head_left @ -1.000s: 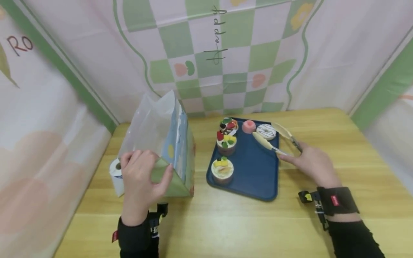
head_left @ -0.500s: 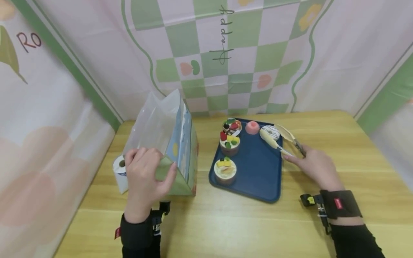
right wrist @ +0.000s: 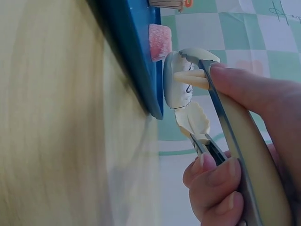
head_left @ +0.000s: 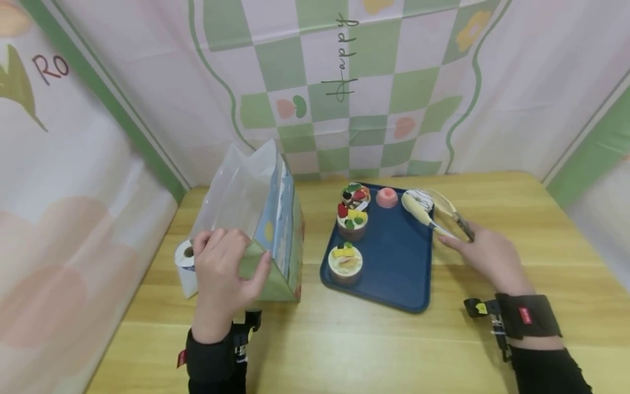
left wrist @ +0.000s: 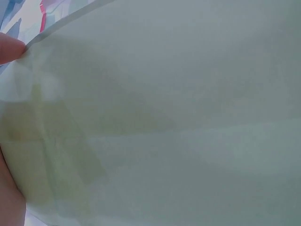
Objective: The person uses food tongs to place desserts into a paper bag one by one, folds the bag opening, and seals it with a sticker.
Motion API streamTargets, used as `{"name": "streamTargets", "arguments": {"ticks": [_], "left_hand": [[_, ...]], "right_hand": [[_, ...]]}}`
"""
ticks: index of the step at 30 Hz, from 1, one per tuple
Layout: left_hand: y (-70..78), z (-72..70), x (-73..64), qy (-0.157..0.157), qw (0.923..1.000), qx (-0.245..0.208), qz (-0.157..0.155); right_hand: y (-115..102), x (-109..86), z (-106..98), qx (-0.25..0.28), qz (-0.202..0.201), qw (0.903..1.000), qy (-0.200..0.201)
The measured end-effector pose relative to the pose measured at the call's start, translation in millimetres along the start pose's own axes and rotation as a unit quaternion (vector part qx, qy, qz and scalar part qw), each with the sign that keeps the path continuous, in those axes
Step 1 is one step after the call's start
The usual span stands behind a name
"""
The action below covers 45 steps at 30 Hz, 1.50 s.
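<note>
My left hand point(head_left: 223, 279) grips the near rim of an upright paper bag point(head_left: 290, 246), thumb outstretched along the edge. The bag's mouth gapes, showing a pale lining point(head_left: 236, 191); its green side fills most of the left wrist view. In my right hand point(head_left: 492, 260) I hold tongs point(head_left: 415, 209) with cream, shell-shaped heads. These heads stand on either side of a white donut point(head_left: 423, 197) with dark stripes, at the far right corner of the blue tray point(head_left: 389, 273). From the right wrist, the tongs point(right wrist: 240, 141) overlap the donut point(right wrist: 175, 87) close up.
Fruit-topped cakes point(head_left: 345, 264) line the tray's left side, and a pink ring-shaped sweet point(head_left: 386, 197) sits along its back edge. A paper roll point(head_left: 186, 265) stands left of the bag. Behind the wooden table point(head_left: 344, 350) hangs a checked curtain point(head_left: 334, 120).
The near head of the tongs has moved right, up against the donut, so the heads now flank it. My left hand keeps its hold on the bag. The head view has shifted slightly.
</note>
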<state>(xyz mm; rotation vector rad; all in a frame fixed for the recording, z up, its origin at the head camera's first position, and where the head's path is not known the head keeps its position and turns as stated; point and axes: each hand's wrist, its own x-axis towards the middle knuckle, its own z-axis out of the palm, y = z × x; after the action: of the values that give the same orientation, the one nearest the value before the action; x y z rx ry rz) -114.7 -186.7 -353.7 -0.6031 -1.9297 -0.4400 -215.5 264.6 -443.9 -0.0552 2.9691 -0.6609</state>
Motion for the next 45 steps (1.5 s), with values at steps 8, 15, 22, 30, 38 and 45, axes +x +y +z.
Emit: {"name": "streamTargets", "arguments": {"ticks": [8, 15, 22, 30, 38, 45], "left_hand": [[0.0, -0.3, 0.5, -0.003, 1.0000, 0.002, -0.003], [0.6, -0.4, 1.0, 0.000, 1.0000, 0.001, -0.002], [1.7, 0.2, 1.1, 0.002, 1.0000, 0.001, 0.001], [2.2, -0.6, 1.7, 0.003, 1.0000, 0.004, 0.002], [2.6, -0.5, 1.0, 0.002, 1.0000, 0.004, 0.000], [1.9, -0.5, 0.7, 0.002, 1.0000, 0.005, 0.000]], "right_hand": [[-8, -3.6, -8, -0.010, -0.002, 0.9999, -0.001], [-24, -9.7, -15, -0.004, -0.008, 0.9999, 0.006], [-32, -15.9, -22, -0.006, -0.027, 0.9993, 0.027], [-39, -19.1, -32, -0.022, -0.035, 0.9988, 0.025], [-46, -22.5, -38, -0.029, -0.047, 0.9975, 0.043], [-61, -26.6, -48, -0.022, -0.049, 0.9973, 0.049]]}}
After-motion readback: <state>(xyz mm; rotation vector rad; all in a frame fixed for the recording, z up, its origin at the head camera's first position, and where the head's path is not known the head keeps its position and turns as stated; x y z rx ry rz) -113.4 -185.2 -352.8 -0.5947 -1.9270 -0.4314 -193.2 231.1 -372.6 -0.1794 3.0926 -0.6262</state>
